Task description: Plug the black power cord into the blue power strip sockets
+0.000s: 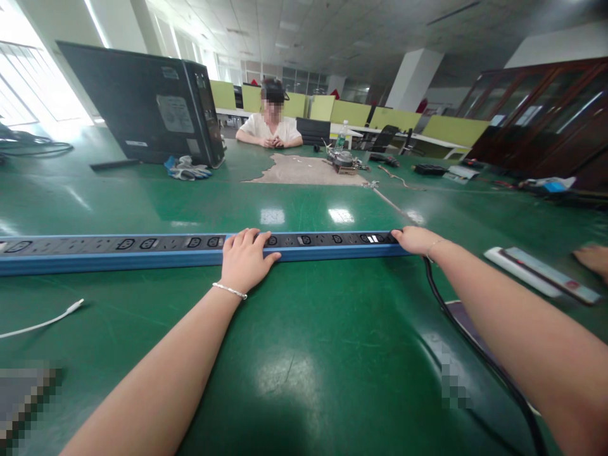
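Note:
A long blue power strip (327, 253) with a black face and a row of sockets lies across the green table, its left end beyond the view. My left hand (246, 256) rests over its middle, fingers across the top and thumb along the near side. At the right end my right hand (415, 240) is closed around the strip, thumb on top near the last socket; the other fingers are mostly hidden. From under that wrist a thick black cable (456, 323) runs down toward the lower right. How it joins the strip is hidden by the hand.
Across the table sits a person (272, 123). A black computer case (156, 104) stands at the left, with gloves (187, 168) before it. A white cable (52, 323) lies nearer. White power strips (541, 272) and another person's hand (593, 259) are at the right.

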### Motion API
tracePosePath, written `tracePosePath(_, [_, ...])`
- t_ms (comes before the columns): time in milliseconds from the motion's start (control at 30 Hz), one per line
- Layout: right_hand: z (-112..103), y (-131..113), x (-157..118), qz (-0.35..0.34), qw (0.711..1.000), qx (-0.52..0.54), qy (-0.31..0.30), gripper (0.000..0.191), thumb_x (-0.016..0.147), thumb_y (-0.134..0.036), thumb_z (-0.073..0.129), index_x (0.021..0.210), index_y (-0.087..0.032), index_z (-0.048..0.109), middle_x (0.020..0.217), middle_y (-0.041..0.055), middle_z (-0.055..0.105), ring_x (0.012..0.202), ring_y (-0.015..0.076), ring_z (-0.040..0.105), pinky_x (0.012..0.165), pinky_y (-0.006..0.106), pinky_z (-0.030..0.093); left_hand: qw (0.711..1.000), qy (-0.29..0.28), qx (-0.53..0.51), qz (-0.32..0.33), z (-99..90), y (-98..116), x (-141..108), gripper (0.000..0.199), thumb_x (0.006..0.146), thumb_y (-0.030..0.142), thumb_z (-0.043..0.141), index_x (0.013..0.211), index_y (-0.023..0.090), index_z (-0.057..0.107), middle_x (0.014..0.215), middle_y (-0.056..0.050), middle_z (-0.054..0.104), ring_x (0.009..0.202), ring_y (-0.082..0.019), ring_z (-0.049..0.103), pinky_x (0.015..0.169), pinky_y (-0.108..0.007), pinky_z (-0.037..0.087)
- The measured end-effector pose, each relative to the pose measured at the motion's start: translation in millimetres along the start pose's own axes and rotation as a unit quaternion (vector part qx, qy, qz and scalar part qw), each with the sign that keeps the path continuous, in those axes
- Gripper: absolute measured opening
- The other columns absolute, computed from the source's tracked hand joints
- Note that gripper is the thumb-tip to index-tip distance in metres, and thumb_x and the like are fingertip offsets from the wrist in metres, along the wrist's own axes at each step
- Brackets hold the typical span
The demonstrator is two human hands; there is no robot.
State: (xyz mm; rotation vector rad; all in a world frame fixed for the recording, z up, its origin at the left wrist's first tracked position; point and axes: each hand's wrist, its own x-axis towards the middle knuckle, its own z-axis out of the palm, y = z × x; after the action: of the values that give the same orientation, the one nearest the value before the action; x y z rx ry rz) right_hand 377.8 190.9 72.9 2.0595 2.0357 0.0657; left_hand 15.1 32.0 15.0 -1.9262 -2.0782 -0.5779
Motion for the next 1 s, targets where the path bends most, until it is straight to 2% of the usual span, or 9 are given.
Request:
tracePosePath(167, [-5.3, -1.4, 2.2, 0.001, 1.0, -0.007, -0.023, 0.055, 0.092, -0.043, 0.027, 0.104, -0.003, 0.063, 0.108, 0.023, 0.063, 0.1, 0.0276, 0.061, 0.085, 0.035, 0.046, 1.0, -0.004, -0.001, 0.0, 1.0, -0.6, 0.8, 0.051, 0.082, 0.054, 0.047, 0.124, 0.027, 0.052, 0.13, -0.007, 0.053, 0.125, -0.027, 0.041, 0.101, -0.043, 0.029])
tracePosePath(300, [3.5, 0.0, -7.7, 0.017, 0.999, 0.036, 0.002, 0.057, 0.092, -0.044, 0.023, 0.109, -0.004, 0.06, 0.107, 0.0236, 0.063, 0.098, 0.028, 0.062, 0.083, 0.036, 0.047, 1.0, -0.009, -0.001, -0.005, 1.1, -0.2, 1.1, 0.051, 0.082, 0.055, 0.046, 0.125, 0.027, 0.052, 0.131, -0.008, 0.052, 0.125, -0.027, 0.04, 0.102, -0.044, 0.028])
tracePosePath(400, [5.8, 0.6, -7.4, 0.015, 0.999, 0.026, 0.018, 0.056, 0.092, -0.045, 0.024, 0.109, -0.005, 0.06, 0.11, 0.0225, 0.063, 0.102, 0.0272, 0.061, 0.087, 0.036, 0.045, 1.0, -0.008, -0.003, -0.003, 0.9, 0.0, 1.0, 0.051, 0.082, 0.055, 0.046, 0.125, 0.027, 0.052, 0.131, -0.008, 0.052, 0.125, -0.027, 0.04, 0.102, -0.044, 0.028])
tracePosePath(567, [1.8, -0.6, 2.3, 0.008, 1.0, 0.004, -0.008, 0.055, 0.092, -0.044, 0.027, 0.108, -0.004, 0.061, 0.115, 0.0234, 0.06, 0.108, 0.027, 0.058, 0.09, 0.035, 0.043, 1.0, -0.008, 0.0, -0.003, 0.9, 0.1, 0.8, 0.051, 0.082, 0.055, 0.046, 0.125, 0.027, 0.052, 0.131, -0.007, 0.052, 0.125, -0.027, 0.04, 0.102, -0.043, 0.028])
tracePosePath(833, [13.9, 0.0, -12.4, 0.038, 0.996, 0.056, 0.057, 0.056, 0.091, -0.047, 0.026, 0.11, -0.007, 0.06, 0.111, 0.0231, 0.062, 0.107, 0.0279, 0.059, 0.093, 0.039, 0.041, 1.0, -0.003, -0.004, 0.0, 0.9, -0.1, 0.3, 0.052, 0.082, 0.055, 0.046, 0.125, 0.026, 0.052, 0.131, -0.008, 0.052, 0.125, -0.028, 0.04, 0.101, -0.044, 0.029])
tracePosePath(1000, [3.0, -2.9, -5.7, 0.025, 0.999, 0.03, 0.005, 0.053, 0.092, -0.043, 0.027, 0.111, -0.006, 0.061, 0.117, 0.0227, 0.059, 0.11, 0.0276, 0.057, 0.093, 0.036, 0.042, 1.0, -0.002, -0.001, 0.0, 1.0, -0.5, 0.6, 0.052, 0.082, 0.055, 0.046, 0.125, 0.026, 0.052, 0.131, -0.008, 0.052, 0.125, -0.027, 0.041, 0.101, -0.044, 0.029])
